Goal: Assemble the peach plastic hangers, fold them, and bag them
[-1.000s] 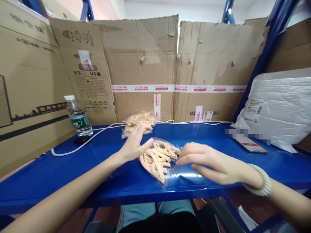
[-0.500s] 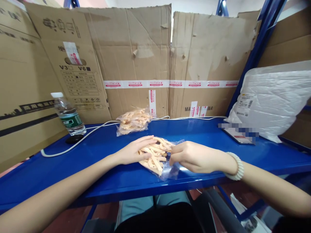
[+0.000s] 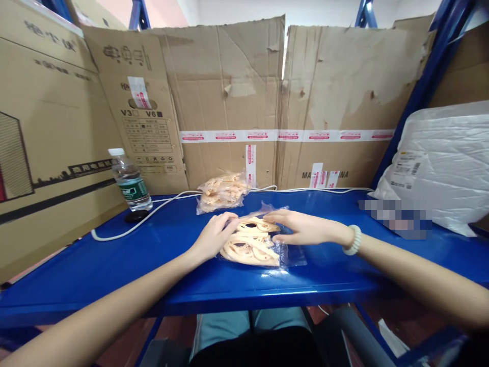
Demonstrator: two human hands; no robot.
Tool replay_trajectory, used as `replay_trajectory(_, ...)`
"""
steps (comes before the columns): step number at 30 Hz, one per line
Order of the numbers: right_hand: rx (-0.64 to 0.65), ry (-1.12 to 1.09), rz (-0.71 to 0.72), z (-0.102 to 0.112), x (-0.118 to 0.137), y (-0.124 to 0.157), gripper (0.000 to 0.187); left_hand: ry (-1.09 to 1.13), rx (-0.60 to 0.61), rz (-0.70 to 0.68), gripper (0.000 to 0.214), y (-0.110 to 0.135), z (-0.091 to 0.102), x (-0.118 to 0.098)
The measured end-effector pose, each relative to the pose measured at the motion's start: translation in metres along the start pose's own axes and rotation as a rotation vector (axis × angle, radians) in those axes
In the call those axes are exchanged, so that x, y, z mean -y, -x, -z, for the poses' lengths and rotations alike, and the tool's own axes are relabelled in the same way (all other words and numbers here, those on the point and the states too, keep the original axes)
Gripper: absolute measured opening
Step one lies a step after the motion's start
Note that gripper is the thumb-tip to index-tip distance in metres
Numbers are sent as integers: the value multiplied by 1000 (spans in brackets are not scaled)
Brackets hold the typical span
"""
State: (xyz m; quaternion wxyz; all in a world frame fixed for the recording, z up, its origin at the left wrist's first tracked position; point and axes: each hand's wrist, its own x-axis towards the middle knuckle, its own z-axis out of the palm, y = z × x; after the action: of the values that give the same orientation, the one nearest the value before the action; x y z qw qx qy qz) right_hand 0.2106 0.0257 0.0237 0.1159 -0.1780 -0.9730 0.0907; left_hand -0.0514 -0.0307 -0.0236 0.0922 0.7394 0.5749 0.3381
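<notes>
A clear plastic bag [image 3: 294, 257] of flat, curved, cream-coloured pieces [image 3: 250, 250] lies near the front of the blue table. What kind of pieces they are, I cannot tell. My left hand [image 3: 214, 235] is bent round the bag's upper left edge, thumb close to the fingers. On the opposite side, my right hand [image 3: 300, 227] rests over the bag's upper right part, fingers stretched out and thumb apart. A second bag of similar pieces [image 3: 223, 191] lies behind, out of reach of both hands' touch.
Cardboard boxes [image 3: 229, 81] wall the back and left of the blue table [image 3: 171, 280]. A water bottle [image 3: 132, 183] stands left, by a dark round object [image 3: 136, 216] and a white cable [image 3: 114, 238]. At right sits a white plastic-wrapped package [image 3: 446, 163], with a blurred item before it.
The pieces in the front bag lie turned and more level. My right hand has opened from a pinch at the bag's right side; my left hand has drawn back to its left edge. The view has shifted.
</notes>
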Motion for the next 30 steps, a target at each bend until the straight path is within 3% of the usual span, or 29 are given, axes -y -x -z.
replay_trajectory(3, -9, 22, -44, -8, 5, -10, 71, -15, 36, -33, 38, -2, 4, 3)
replay_trajectory(6, -1, 66, -106, -16, 15, -21, 77, -45, 27, -56, 38, 1, 5, 1)
replay_trajectory(11, 132, 209, -332, -21, 29, -45, 87, -5, 5, -45, 44, 4, 6, -3)
replay_trajectory(17, 334, 102, -506, -9, 30, -74, 93, 187, -72, 141, 47, -9, 4, 6)
replay_trajectory(21, 409, 52, -575, -4, 29, -84, 85, 60, -96, 162, 32, -16, -2, 16)
replay_trajectory(26, 334, 12, -604, 0, 26, -84, 81, -61, -100, 131, 38, -16, -10, 23)
replay_trajectory(30, 382, -159, -619, 3, 22, -82, 65, -87, -115, 105, 35, -14, -14, 24)
